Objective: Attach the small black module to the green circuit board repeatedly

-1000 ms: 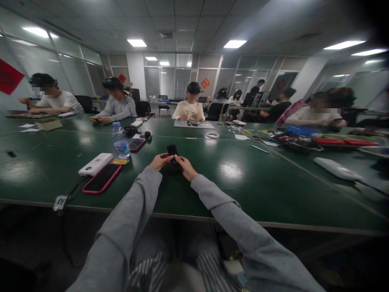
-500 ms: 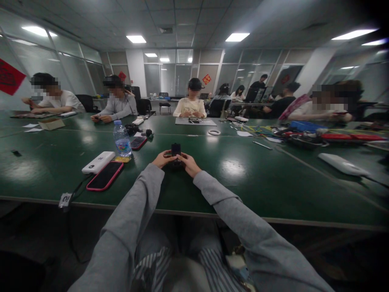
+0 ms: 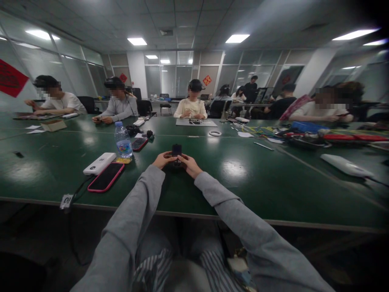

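Note:
A small black boxy device [image 3: 176, 150] stands upright at the near middle of the green table [image 3: 273, 194]. My left hand [image 3: 164, 159] grips its left side, fingers closed against it. From the right, my right hand [image 3: 189, 164] is closed on it too, with the thumb across its near face. Its kind is too small and dark to make out, and my fingers hide part of its lower half.
Left of my hands are a phone [image 3: 106, 177] with a pink edge, a white power bank [image 3: 99, 163] with a cable, and a water bottle [image 3: 123, 140]. A tape roll [image 3: 214, 133] lies ahead. Rightward are cables, a blue tray [image 3: 309, 127] and a white device [image 3: 346, 165]. Several people sit opposite.
The view has shifted very slightly. Both hands keep their hold on the black device, with no clear movement of it on the table.

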Demonstrator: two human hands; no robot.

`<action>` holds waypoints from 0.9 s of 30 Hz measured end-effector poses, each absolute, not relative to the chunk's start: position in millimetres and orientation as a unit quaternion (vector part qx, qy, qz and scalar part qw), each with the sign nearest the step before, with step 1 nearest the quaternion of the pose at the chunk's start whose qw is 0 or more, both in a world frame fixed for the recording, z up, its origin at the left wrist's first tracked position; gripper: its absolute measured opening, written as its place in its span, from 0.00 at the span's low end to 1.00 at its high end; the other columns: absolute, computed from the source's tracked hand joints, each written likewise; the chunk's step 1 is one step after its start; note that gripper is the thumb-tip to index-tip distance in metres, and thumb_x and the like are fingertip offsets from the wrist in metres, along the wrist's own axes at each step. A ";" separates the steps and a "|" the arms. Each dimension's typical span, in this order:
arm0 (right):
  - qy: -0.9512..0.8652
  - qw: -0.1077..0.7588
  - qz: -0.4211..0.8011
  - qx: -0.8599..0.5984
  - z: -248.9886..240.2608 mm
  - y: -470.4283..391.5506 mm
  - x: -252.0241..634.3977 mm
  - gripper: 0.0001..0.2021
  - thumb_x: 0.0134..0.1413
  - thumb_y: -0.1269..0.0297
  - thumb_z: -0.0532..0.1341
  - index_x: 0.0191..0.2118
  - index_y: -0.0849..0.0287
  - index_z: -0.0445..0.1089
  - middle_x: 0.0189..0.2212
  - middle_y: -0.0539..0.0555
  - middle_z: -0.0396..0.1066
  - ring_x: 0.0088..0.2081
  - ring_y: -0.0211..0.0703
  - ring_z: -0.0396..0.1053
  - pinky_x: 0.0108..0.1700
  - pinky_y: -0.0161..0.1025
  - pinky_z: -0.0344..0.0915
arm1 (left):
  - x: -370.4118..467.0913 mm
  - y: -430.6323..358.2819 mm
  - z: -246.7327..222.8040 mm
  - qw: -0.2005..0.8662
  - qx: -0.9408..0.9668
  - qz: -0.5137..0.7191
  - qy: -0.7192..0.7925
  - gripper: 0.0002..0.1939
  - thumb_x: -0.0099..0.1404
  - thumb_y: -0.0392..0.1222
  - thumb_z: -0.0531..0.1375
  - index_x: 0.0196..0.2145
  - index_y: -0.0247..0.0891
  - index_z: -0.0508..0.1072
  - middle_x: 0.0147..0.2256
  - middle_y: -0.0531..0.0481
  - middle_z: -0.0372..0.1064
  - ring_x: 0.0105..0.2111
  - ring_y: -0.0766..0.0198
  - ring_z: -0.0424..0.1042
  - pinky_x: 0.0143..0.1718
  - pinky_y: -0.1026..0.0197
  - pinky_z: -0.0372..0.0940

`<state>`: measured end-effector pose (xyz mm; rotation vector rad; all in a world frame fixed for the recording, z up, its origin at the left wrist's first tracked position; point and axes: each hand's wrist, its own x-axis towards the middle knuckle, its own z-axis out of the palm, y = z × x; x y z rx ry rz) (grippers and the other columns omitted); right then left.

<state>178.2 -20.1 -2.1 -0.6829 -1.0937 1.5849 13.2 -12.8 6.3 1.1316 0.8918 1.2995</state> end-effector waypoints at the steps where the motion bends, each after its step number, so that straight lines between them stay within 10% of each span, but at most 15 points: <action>1: -0.456 0.522 0.662 -0.287 -1.9 -20.3 178.7 0.25 0.39 0.63 0.70 0.45 0.63 0.67 0.42 0.56 0.68 0.38 0.36 0.68 0.38 0.31 0.68 | 12.5 -12.3 5.5 0.563 0.486 0.550 0.379 0.34 0.38 0.36 0.72 0.45 0.29 0.71 0.34 0.42 0.73 0.35 0.59 0.72 0.45 0.52 0.62; 10: -0.443 0.515 0.672 -0.295 5.5 -25.9 178.4 0.22 0.41 0.63 0.70 0.43 0.63 0.66 0.39 0.55 0.69 0.34 0.35 0.68 0.32 0.30 0.68 | 17.4 -17.2 10.1 0.593 0.457 0.549 0.371 0.30 0.42 0.37 0.71 0.44 0.29 0.70 0.33 0.42 0.72 0.32 0.61 0.72 0.42 0.56 0.65; 16: -0.421 0.478 0.719 -0.279 11.1 -33.2 172.4 0.16 0.48 0.59 0.66 0.40 0.61 0.65 0.32 0.51 0.69 0.30 0.34 0.68 0.28 0.29 0.66 | 29.7 -23.5 20.3 0.707 0.362 0.523 0.310 0.31 0.57 0.63 0.54 0.42 0.29 0.72 0.36 0.38 0.72 0.36 0.57 0.73 0.41 0.56 0.67; 22: -0.394 0.492 0.706 -0.322 10.4 -33.7 158.3 0.13 0.53 0.57 0.61 0.38 0.59 0.62 0.31 0.49 0.67 0.29 0.32 0.65 0.26 0.28 0.62 | 37.3 -19.9 15.0 0.748 0.300 0.522 0.279 0.34 0.61 0.65 0.45 0.41 0.29 0.72 0.35 0.39 0.73 0.38 0.59 0.73 0.41 0.58 0.67; 27: -0.476 0.541 0.577 -0.385 3.6 -31.0 142.5 0.14 0.55 0.55 0.57 0.42 0.57 0.59 0.37 0.50 0.65 0.37 0.33 0.65 0.37 0.31 0.64 | 37.5 -24.7 18.7 0.735 0.294 0.539 0.287 0.36 0.60 0.66 0.46 0.43 0.29 0.72 0.34 0.39 0.73 0.38 0.57 0.73 0.40 0.58 0.68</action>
